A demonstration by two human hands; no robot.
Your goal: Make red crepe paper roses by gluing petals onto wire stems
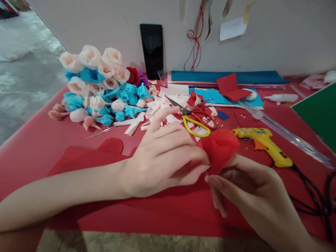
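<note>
My left hand (162, 157) and my right hand (246, 189) meet over the red table covering (39, 147), both pinching a small red crepe-paper flower (219, 147). The left hand's fingers press on the flower's left side, with the index finger raised. Beneath the flower, my right hand grips its base, fingers curled. Just behind the flower lie yellow-handled scissors (195, 124) and red-handled scissors (204, 117). A yellow glue gun (267, 145) lies to the right of the flower.
A heap of pink, blue and red paper roses (102, 84) sits at the back left, with white paper scraps (157, 108) beside it. Blue and red paper sheets (225, 78) lie along the wall. A dark phone (151, 50) leans there. A green board (319, 113) is at right.
</note>
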